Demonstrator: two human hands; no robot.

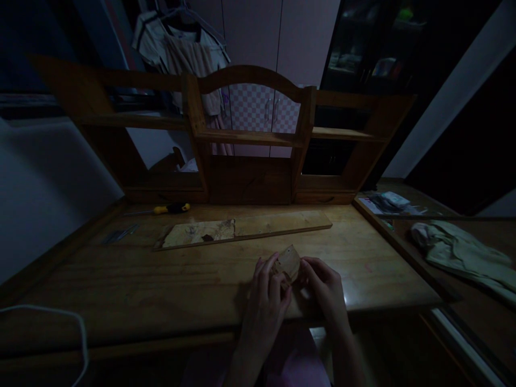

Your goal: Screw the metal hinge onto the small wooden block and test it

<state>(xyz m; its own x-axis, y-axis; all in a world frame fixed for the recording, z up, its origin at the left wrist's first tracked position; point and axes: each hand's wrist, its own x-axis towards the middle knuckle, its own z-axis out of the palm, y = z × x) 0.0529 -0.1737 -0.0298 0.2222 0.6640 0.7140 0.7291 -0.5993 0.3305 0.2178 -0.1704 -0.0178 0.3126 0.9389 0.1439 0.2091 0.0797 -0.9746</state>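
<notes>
Home, looks like a bedrm: short-sleeved top point(153, 43) on hanger point(183, 9), upper left; pink cupboard point(250, 43) top ctr; wooden desk point(161, 290) w/ shelf hutch point(250, 137) (arched top rail point(250, 72)) mid-frame.

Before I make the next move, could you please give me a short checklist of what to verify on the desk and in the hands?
1. Left hand on the wood piece: ok, fingers on its left side.
2. Right hand gripping it firmly: cannot tell; fingertips are at its right edge.
3. Board apart from the hands: ok, lying on the desk beyond them.
4. Screwdriver set down: ok, at the desk's back left.
5. Cable away from the hands: ok, at the near left.
6. Lighting bright enough for fine detail: not ok, the scene is dim.
</notes>
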